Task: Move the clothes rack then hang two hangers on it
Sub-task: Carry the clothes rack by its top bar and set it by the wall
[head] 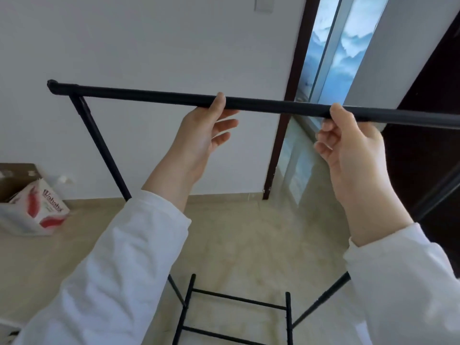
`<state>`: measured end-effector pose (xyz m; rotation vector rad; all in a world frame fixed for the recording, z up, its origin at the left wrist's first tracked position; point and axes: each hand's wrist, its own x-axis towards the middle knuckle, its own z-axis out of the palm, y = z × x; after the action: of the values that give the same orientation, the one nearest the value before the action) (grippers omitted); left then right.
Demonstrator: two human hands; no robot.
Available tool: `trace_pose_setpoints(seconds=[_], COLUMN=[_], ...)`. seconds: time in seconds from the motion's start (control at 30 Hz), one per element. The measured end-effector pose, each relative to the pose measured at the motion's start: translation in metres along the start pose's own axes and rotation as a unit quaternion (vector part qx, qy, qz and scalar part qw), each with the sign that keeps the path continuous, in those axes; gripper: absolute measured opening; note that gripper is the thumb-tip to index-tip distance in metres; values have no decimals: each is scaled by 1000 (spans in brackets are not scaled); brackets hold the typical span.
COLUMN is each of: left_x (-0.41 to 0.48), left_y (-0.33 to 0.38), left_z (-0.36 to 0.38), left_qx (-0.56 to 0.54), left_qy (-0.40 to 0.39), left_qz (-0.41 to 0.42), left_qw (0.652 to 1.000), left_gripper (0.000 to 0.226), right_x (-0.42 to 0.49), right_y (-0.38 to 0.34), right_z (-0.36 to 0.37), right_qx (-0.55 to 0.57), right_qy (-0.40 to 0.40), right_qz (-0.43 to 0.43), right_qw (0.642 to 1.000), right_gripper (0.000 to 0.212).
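the black clothes rack [154, 95] fills the middle of the view, its top rail running from a capped corner at about ten o'clock across to three o'clock, where the frame edge cuts it off, so its right end is out of sight; the left upright drops from that corner toward seven o'clock and vanishes behind a white sleeve [119, 265]; the base rungs show at six o'clock, partly cut by the lower edge, and a right leg peeks out at about four o'clock beside the other sleeve [403, 282]; the left hand [201, 138] meets the rail near its middle, thumb pressed up against the near side and the index finger reaching behind it, while the lower fingers hang loose and spread below the bar, a light pinch rather than a full clasp; the right hand [348, 145] sits further toward three o'clock, thumb over the top of the rail and fingers curled under it, though how firmly they close cannot be told from the back of the hand; no hangers can be made out; on the pale tiled floor [236, 232] at nine o'clock stands an open cardboard box [34, 207] with red print, its lettering blurred; behind, a white wall [149, 46], a dark door frame [293, 95] at one o'clock, and a glass panel [343, 46] with a hazy blue pattern.
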<state>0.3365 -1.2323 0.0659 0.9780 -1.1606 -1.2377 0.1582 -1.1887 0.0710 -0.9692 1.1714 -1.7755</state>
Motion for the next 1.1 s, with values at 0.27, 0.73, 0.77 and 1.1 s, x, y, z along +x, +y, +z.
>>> trace_pose_setpoints(seconds=[0.27,0.73,0.77,1.1], left_x=[84,241,253,356], left_y=[-1,-7,-10,-26], left_z=[-56,-151,-156,-188], left_qx=[-3,-21,-18,14], left_qy=[18,-30,-33,-29], left_qz=[2,-10,-14,-19], left_qw=[1000,999,999,999], left_gripper=[22,21,22,23], right_x=[66,157,167,254], right_y=[32,90,97,143], right_z=[78,199,206,258], right_qx=[-5,-8,0,30], right_qy=[-15,3,-2,-17], right_qz=[9,5,8,36], right_qw=[1000,1000,1000,999], right_gripper=[17,20,21,18])
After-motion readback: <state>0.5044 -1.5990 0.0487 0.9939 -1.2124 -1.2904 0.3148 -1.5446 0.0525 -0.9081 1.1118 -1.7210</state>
